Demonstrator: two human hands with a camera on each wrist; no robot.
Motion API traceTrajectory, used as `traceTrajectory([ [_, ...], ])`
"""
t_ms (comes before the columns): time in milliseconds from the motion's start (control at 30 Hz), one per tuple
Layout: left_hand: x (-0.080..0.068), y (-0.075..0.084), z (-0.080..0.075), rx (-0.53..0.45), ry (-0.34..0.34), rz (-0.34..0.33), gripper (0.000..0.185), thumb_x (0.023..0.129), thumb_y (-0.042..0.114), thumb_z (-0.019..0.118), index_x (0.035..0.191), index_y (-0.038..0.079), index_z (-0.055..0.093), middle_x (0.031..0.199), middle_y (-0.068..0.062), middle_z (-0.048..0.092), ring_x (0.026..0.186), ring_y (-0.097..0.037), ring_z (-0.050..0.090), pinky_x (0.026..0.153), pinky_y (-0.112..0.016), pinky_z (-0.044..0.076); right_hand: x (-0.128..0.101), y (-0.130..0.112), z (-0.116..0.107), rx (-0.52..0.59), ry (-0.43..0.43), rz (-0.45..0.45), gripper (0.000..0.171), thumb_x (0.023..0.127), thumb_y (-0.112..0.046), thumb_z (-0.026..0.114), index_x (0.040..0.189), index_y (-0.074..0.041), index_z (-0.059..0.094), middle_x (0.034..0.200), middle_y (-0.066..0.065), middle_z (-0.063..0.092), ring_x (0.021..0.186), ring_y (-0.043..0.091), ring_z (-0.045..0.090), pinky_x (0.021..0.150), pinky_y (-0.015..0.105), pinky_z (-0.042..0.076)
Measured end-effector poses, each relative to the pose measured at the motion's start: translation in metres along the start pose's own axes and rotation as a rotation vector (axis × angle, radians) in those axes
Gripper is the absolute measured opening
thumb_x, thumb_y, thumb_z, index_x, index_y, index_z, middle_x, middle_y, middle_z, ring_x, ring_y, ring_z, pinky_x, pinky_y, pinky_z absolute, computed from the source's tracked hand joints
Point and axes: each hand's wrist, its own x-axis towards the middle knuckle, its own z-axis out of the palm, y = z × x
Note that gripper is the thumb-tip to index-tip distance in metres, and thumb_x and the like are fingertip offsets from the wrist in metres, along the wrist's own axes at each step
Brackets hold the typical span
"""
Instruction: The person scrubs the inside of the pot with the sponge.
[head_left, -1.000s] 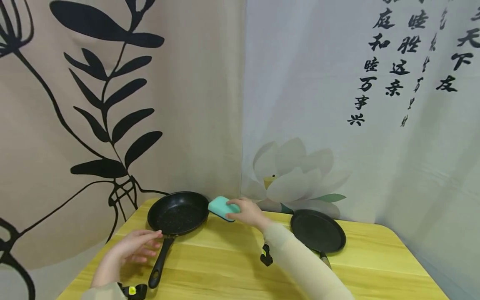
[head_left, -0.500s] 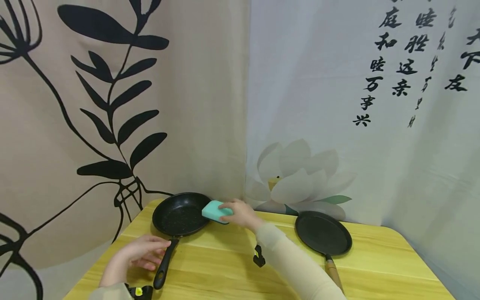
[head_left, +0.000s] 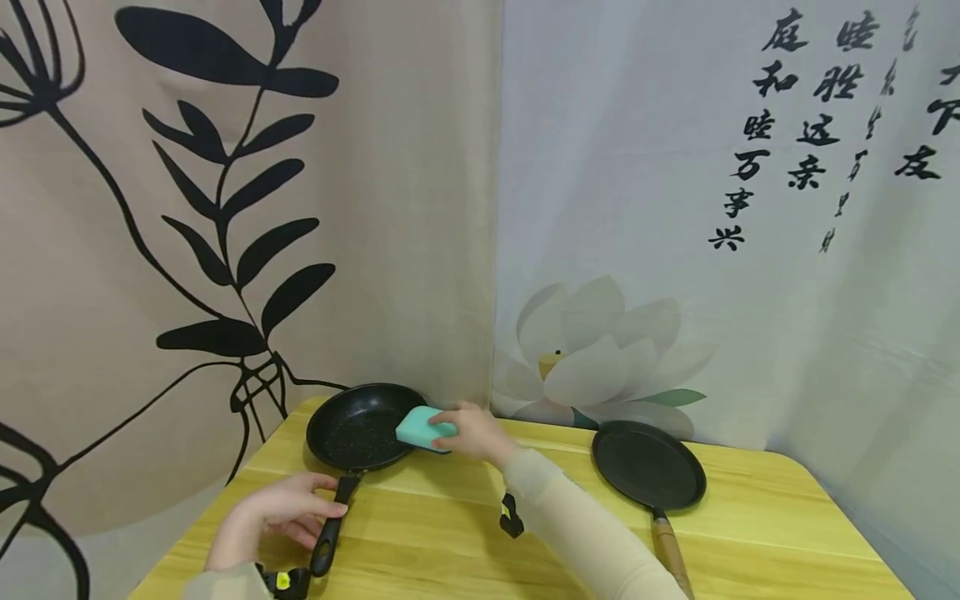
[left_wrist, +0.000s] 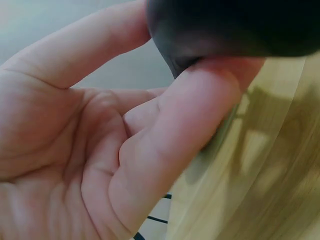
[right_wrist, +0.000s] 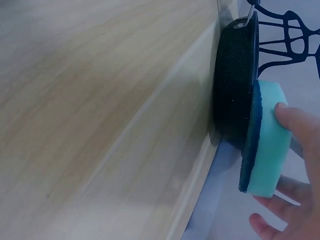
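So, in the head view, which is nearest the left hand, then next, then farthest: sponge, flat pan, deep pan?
1. Deep pan: left hand pinches its handle.
2. Sponge: at the deep pan's right side.
3. Flat pan: far over on the right.

Close-up black handle point(left_wrist: 240, 25) blurred, table point(head_left: 780, 533) cropped

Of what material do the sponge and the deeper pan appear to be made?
Sponge: probably foam, its turquoise body matte, with a dark, rough-looking scouring layer.
Deeper pan: likely coated metal, black, speckled and slightly glossy; its handle, smooth and black, is perhaps plastic.
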Motion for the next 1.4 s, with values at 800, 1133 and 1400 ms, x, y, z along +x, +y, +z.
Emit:
traceTrajectory([
  [800,0.012,0.015,0.021,0.030,-0.146,0.113,0.069,0.091,0.016,0.068,0.135,-0.022,0.031,0.087,-0.014,0.069,0.071,-0.025,0.068,0.061,-0.036,0.059,-0.032,0.029,-0.015,0.028,-0.006,-0.028,0.039,0.091,-0.041,0.067,0.127,-0.027,0.066,0.129,0.005,0.055,0.116,0.025,0.052,0.096,0.049,0.043],
  [1133,0.016,0.027,0.042,0.040,-0.192,0.118,0.067,0.091,0.012,0.067,0.135,-0.023,0.030,0.087,-0.015,0.066,0.072,-0.027,0.067,0.063,-0.038,0.059,-0.058,0.049,-0.025,0.046,-0.017,-0.002,0.039,0.090,-0.043,0.068,0.126,-0.028,0.066,0.126,0.003,0.056,0.117,0.026,0.052,0.097,0.054,0.041],
  [1400,0.022,0.031,0.054,0.036,-0.237,0.154,0.070,0.091,0.011,0.067,0.134,-0.026,0.027,0.086,-0.014,0.066,0.068,-0.023,0.066,0.060,-0.036,0.059,-0.078,0.060,-0.034,0.031,-0.017,-0.017,0.039,0.090,-0.042,0.068,0.126,-0.025,0.067,0.125,0.004,0.056,0.116,0.025,0.052,0.095,0.051,0.043],
])
